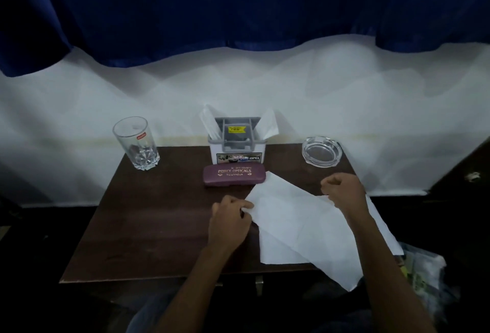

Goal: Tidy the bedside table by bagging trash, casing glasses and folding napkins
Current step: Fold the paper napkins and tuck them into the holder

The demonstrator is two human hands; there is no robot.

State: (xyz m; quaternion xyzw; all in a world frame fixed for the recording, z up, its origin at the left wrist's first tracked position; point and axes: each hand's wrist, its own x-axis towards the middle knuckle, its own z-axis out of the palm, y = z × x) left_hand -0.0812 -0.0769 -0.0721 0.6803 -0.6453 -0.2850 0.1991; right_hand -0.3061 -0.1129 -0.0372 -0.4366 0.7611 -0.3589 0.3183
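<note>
Your left hand (230,216) pinches the left corner of the napkin (291,224), and your right hand (340,191) is curled on its far edge. It lies on the counter (148,213) with one corner overhanging the near edge. Uneven pulls could tear it or skew the fold.

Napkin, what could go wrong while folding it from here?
1. The napkin, pinched by the left hand, hangs over the front edge of the table. If released, it may slide off.
2. The right hand works close to the ashtray at the back corner. A wide sweep could knock it off.
</note>
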